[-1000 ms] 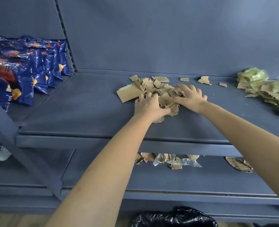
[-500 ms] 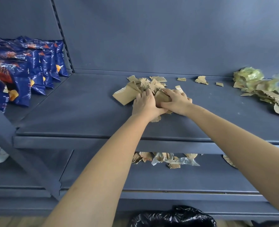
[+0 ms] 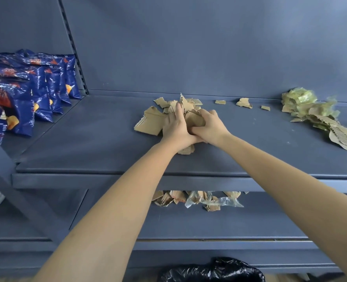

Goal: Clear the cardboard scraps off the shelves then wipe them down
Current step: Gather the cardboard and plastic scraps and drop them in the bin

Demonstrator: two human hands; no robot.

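Note:
A heap of brown cardboard scraps (image 3: 151, 123) lies in the middle of the upper blue shelf (image 3: 91, 143). My left hand (image 3: 175, 127) and my right hand (image 3: 211, 125) press together over the heap, fingers curled around the pieces between them. One scrap (image 3: 186, 149) pokes out under my wrists. Three small scraps (image 3: 243, 102) rest near the back wall to the right. A second heap of cardboard mixed with yellow-green plastic (image 3: 310, 112) sits at the far right. More scraps and clear plastic (image 3: 199, 200) lie on the lower shelf (image 3: 249, 220).
Blue snack bags (image 3: 32, 88) stand in a row on the adjoining shelf at the left. A black rubbish bag (image 3: 209, 271) sits on the floor below the shelves. A slanted blue upright (image 3: 3, 169) crosses the left foreground.
My right hand has slid left and closed against my left hand, bunching the scraps into a tighter heap. Both hands now squeeze the pile between them.

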